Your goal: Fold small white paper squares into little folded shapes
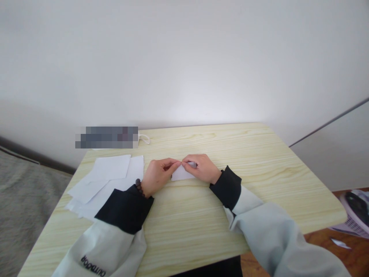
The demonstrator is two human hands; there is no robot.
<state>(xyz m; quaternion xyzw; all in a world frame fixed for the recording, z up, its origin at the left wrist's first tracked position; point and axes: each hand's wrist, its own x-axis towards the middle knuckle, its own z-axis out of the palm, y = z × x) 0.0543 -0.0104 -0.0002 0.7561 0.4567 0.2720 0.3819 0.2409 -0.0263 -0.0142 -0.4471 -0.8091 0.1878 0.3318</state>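
Note:
A small folded piece of white paper [181, 175] lies on the light wooden table [259, 173], near its middle. My left hand [157, 176] pinches the paper's upper edge with thumb and forefinger. My right hand [201, 167] meets it from the other side, fingers curled and pinching the same edge. The fingertips of both hands touch above the paper. A dark bead bracelet [138, 187] sits on my left wrist. Most of the paper is hidden under my hands.
Several loose white sheets [106, 179] lie spread at the table's left side. A white cord loop [144, 138] rests at the far edge by the wall. A basket [356, 213] stands on the floor at right, with a paper scrap [340, 243] near it.

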